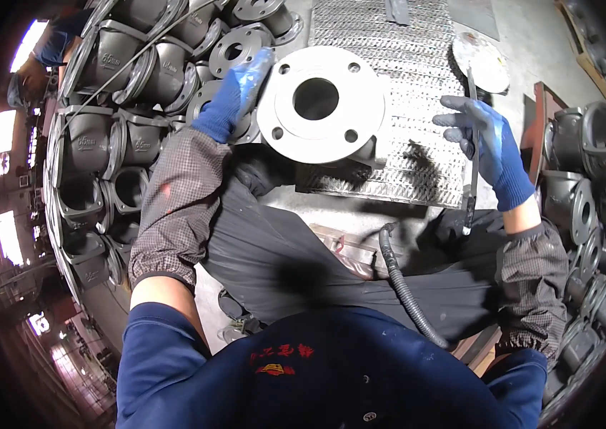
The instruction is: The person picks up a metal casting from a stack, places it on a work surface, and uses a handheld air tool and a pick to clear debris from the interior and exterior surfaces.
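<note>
At far left, stacked grey valve castings. Left hand clamped on round flange rim, tilting its face up over mesh mat. Right hand wrapped round thin file, poised beside.

Blue gloves; silver-grey flange; checked grey-brown sleeves; dark grey castings; ribbed grey mat.
</note>
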The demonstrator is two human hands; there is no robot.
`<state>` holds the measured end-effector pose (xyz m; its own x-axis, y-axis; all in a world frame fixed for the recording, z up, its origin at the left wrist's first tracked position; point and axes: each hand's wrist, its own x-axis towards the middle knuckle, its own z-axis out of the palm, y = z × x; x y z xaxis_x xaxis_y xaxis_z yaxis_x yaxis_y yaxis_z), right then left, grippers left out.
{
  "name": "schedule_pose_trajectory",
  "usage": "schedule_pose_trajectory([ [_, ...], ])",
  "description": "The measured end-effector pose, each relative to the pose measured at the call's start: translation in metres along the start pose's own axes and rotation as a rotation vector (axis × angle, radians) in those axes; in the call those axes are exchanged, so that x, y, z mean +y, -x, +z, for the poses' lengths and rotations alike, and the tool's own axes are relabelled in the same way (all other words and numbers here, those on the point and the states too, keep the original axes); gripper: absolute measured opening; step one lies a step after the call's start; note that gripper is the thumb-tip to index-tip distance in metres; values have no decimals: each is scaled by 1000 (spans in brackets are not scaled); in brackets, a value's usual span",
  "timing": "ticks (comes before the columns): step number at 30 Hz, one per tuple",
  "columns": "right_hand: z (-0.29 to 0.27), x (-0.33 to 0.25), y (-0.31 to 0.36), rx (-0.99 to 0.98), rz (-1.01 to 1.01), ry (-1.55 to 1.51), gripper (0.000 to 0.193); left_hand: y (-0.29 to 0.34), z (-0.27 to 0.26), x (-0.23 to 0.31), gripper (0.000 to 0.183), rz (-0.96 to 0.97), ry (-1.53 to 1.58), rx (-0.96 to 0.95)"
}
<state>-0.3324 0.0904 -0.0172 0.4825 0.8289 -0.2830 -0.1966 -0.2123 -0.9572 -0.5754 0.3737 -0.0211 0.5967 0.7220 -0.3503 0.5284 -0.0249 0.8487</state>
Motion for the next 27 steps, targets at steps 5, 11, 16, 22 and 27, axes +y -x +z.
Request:
schedule_pose_trajectory([
  [5, 26, -7, 1, -15, 80, -61, 35, 10, 16, 15, 44, 177, -25, -108],
  [11, 29, 11, 0, 63, 243, -32, 38, 44, 40, 24, 46, 192, 94, -127],
  [16, 11, 25, 8, -78, -11, 589, 35, 78, 76, 53, 45, 321, -106, -189],
  [22, 9, 43, 10, -76, -71, 652, 37, 89, 92, 52, 36, 654, -382, -177],
  [27, 7, 42, 14, -11, -342, 879, 35, 93, 84, 49, 33, 617, -304, -180],
])
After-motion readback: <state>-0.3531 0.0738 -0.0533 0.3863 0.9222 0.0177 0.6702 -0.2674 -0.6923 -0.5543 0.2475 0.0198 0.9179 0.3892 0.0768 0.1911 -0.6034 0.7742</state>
